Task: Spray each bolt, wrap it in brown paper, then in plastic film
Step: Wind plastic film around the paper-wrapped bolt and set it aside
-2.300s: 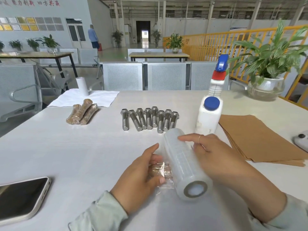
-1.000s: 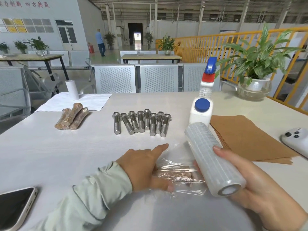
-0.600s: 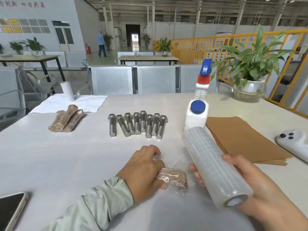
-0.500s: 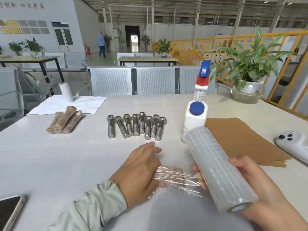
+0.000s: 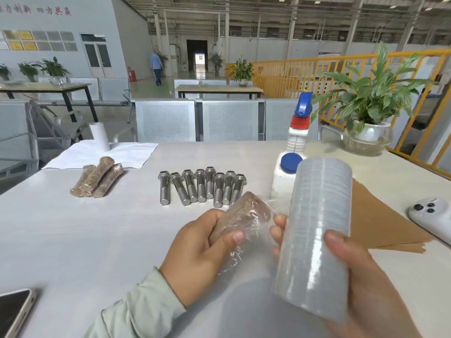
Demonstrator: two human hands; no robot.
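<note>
My left hand (image 5: 200, 254) grips a paper-wrapped bolt (image 5: 246, 213), lifted off the table and tilted, with loose plastic film around it. A sheet of film still runs from it to the plastic film roll (image 5: 317, 237), which my right hand (image 5: 361, 272) holds nearly upright just to its right. Several bare steel bolts (image 5: 200, 186) lie in a row at mid table. Three finished wrapped bolts (image 5: 97, 178) lie at the left. The white spray bottle (image 5: 290, 162) stands behind the roll. A stack of brown paper (image 5: 375, 215) lies at the right.
A phone (image 5: 14, 311) lies at the near left corner. A white cloth (image 5: 102, 154) with a small white roll (image 5: 98, 136) is at the far left. A white device (image 5: 432, 215) lies at the right edge, a potted plant (image 5: 368, 132) at the far right.
My left hand has lifted the wrapped bolt off the table and tilted it up. My right hand has swung the film roll from lying slanted to nearly upright.
</note>
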